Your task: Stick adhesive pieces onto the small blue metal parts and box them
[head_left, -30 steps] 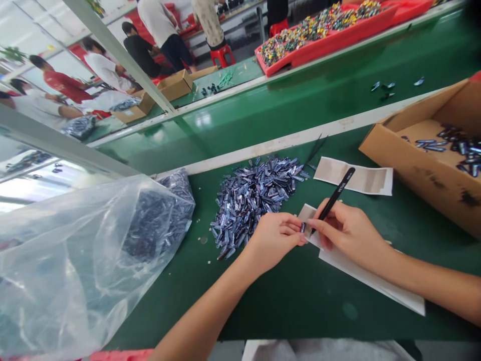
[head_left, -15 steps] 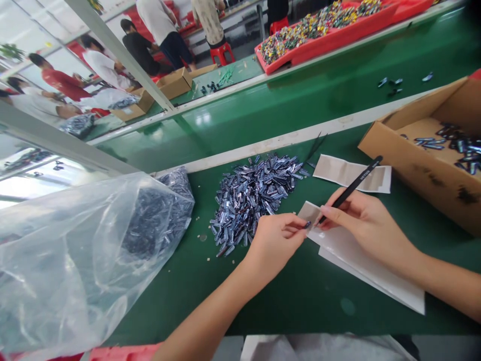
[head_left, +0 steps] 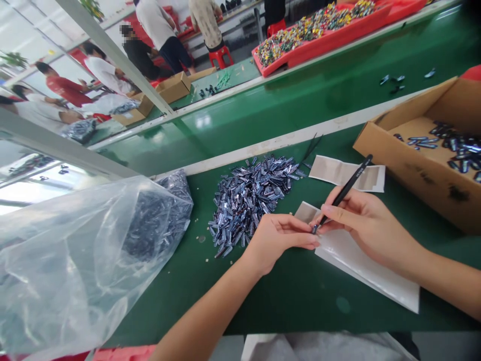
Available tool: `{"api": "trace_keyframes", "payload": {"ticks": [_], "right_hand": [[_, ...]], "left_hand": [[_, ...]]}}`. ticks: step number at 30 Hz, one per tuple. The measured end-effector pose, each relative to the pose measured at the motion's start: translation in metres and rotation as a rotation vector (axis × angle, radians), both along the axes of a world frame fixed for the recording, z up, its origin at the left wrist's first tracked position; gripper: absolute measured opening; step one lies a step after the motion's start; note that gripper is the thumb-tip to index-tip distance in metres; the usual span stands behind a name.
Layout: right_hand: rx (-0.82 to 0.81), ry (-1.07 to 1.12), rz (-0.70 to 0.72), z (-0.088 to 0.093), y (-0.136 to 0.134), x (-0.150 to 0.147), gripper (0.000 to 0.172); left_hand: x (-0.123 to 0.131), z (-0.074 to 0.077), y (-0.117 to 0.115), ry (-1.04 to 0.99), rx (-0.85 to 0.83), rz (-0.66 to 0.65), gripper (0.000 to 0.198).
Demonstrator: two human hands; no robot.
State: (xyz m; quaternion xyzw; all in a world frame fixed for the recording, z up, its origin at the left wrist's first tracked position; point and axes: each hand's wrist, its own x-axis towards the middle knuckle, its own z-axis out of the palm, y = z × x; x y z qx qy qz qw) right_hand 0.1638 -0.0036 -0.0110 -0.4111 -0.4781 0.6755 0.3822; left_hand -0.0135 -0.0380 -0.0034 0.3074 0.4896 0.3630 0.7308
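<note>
One small metal piece (head_left: pixel 314 229) — black tweezers (head_left: pixel 346 187) — right hand (head_left: pixel 370 225)

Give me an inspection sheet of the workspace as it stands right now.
Surface: green belt, with small pale specks near the heap.
Job's things: heap of bluish metal parts; more in a cardboard box.
Clutter: clear plastic bag holding dark parts; white-backed sheets under the right hand.
Grips: left hand holds a small part; right hand holds black tweezers, tips at that part.
Cables: nothing seen.
Surroundings: other people at benches; red tray of colourful parts.
</note>
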Motion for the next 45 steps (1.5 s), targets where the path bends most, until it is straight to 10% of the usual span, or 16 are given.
{"api": "trace_keyframes", "payload": {"ticks": [38, 45], "right_hand": [[0.483, -0.382, -0.022, 0.009, -0.014, 0.000, 0.010], [0.815, -0.347, -0.029, 0.003, -0.021, 0.003, 0.014]], "left_hand": [[0.007, -0.001, -0.008, 0.056, 0.011, 0.054, 0.020], [0.003, 0.007, -0.009, -0.013, -0.002, 0.039, 0.016]]}}
